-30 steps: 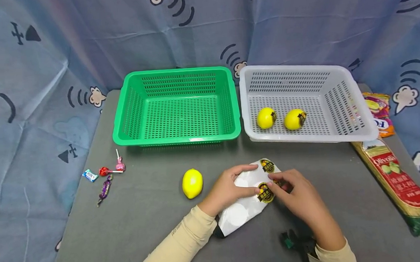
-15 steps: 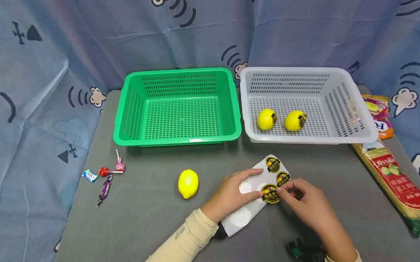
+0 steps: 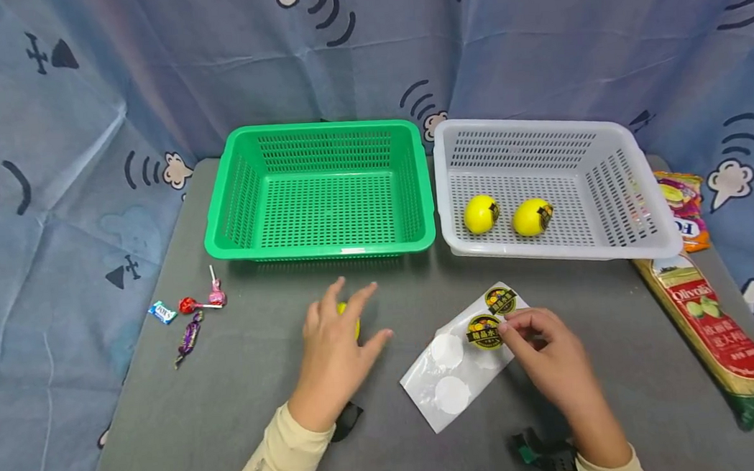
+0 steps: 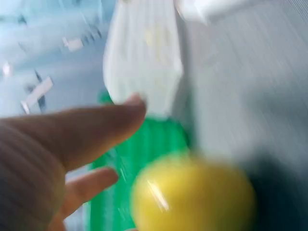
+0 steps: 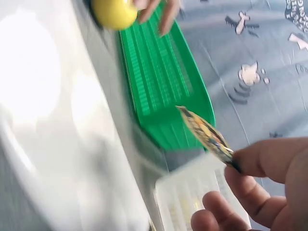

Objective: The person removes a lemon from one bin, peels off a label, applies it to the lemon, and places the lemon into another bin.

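Note:
In the head view my right hand (image 3: 546,355) pinches a round black-and-gold sticker (image 3: 484,332) between thumb and forefinger. The right wrist view shows that sticker (image 5: 207,132) nearly edge-on, off the sheet. Below it on the table lies a white sticker sheet (image 3: 430,380) with another sticker (image 3: 501,299) near its far end and bare white circles. My left hand (image 3: 333,361) is spread over a yellow lemon (image 3: 358,328), which it mostly hides from the head. The left wrist view, blurred, has the lemon (image 4: 192,197) beside the outstretched thumb, with no grip on it.
A green basket (image 3: 320,251) stands at the back. Beside it, a white basket (image 3: 566,253) holds two lemons (image 3: 481,215) with stickers. Several candies (image 3: 190,337) lie at left. A pasta bag (image 3: 713,323) and a snack packet (image 3: 683,206) lie at right.
The left hand has let go of the sticker sheet and moved left over the lemon. The right hand has peeled a sticker off; the sheet now lies unheld on the table.

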A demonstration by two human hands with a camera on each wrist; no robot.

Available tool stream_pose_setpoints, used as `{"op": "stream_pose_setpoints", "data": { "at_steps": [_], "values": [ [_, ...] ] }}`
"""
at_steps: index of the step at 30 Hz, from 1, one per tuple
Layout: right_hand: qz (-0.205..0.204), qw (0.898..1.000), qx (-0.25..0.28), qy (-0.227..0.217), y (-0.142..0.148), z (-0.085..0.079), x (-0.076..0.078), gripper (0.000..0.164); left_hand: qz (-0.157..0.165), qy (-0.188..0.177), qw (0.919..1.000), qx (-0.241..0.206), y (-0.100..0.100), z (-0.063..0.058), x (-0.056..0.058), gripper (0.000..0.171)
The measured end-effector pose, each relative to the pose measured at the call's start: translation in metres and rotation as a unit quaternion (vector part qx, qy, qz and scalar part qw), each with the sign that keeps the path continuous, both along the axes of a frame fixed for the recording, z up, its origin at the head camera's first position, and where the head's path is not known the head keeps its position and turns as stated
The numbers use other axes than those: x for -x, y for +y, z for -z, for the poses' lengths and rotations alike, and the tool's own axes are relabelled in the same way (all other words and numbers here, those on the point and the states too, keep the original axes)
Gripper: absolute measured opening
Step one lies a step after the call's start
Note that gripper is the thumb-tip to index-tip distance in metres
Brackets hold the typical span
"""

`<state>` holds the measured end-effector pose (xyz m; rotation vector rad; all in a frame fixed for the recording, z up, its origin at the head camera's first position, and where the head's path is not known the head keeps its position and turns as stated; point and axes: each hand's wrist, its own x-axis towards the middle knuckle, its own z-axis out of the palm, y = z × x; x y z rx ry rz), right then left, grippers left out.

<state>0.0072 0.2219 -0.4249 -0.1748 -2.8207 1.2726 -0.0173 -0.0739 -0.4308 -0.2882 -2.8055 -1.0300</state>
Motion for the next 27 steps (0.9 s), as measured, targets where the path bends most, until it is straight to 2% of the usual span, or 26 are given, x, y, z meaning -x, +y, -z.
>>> {"op": "stream_pose_setpoints", "data": {
  "at_steps": [2,5,8,10,11,12,13,14,16,17,18,19,20,21,23,24,27],
  "values": [
    [-0.007,1.0,0.023,-0.003,-0.007,0.0,0.001,0.009,-0.014,-0.064,0.9978,0.001,-0.018,0.006,0.002,0.072],
    [-0.03,0.997,0.068,-0.014,-0.024,0.0,0.005,0.009,-0.004,-0.131,0.9913,-0.005,-0.037,0.016,0.005,0.07],
    [-0.062,0.989,0.129,-0.024,-0.046,-0.003,0.008,0.009,0.015,-0.143,0.9892,-0.027,-0.044,0.024,0.008,0.063],
    [-0.074,0.982,0.171,-0.033,-0.061,-0.005,0.01,0.009,0.033,-0.138,0.9874,-0.069,-0.041,0.027,0.01,0.061],
    [-0.077,0.977,0.194,-0.039,-0.069,-0.007,0.011,0.01,0.046,-0.138,0.9836,-0.106,-0.039,0.028,0.011,0.062],
    [-0.077,0.973,0.213,-0.044,-0.076,-0.008,0.012,0.01,0.065,-0.146,0.9742,-0.159,-0.035,0.03,0.012,0.063],
    [-0.075,0.97,0.227,-0.048,-0.083,-0.009,0.013,0.011,0.087,-0.161,0.9576,-0.223,-0.032,0.031,0.012,0.066],
    [-0.072,0.966,0.241,-0.053,-0.089,-0.01,0.014,0.011,0.112,-0.178,0.9327,-0.293,-0.029,0.032,0.012,0.071],
    [-0.063,0.963,0.257,-0.061,-0.099,-0.013,0.015,0.012,0.157,-0.206,0.862,-0.436,-0.022,0.034,0.01,0.081],
    [-0.061,0.962,0.258,-0.06,-0.102,-0.012,0.015,0.012,0.174,-0.213,0.8273,-0.49,-0.019,0.034,0.008,0.082],
    [-0.058,0.964,0.254,-0.058,-0.105,-0.012,0.015,0.012,0.188,-0.217,0.7993,-0.528,-0.017,0.034,0.006,0.083],
    [-0.057,0.965,0.251,-0.055,-0.108,-0.012,0.014,0.011,0.197,-0.215,0.7798,-0.554,-0.015,0.034,0.004,0.082],
    [-0.056,0.965,0.25,-0.052,-0.11,-0.011,0.014,0.011,0.202,-0.209,0.7685,-0.57,-0.013,0.033,0.002,0.079],
    [-0.056,0.966,0.247,-0.049,-0.112,-0.011,0.013,0.011,0.2,-0.2,0.7641,-0.58,-0.01,0.033,0.001,0.074],
    [-0.054,0.968,0.243,-0.039,-0.114,-0.01,0.012,0.01,0.182,-0.189,0.7658,-0.587,-0.007,0.032,-0.001,0.056],
    [-0.051,0.969,0.24,-0.035,-0.114,-0.01,0.012,0.01,0.171,-0.188,0.7641,-0.593,-0.005,0.031,-0.002,0.05],
    [-0.047,0.971,0.234,-0.018,-0.113,-0.012,0.012,0.009,0.141,-0.187,0.7513,-0.617,-0.001,0.031,-0.004,0.037]
  ]
}}
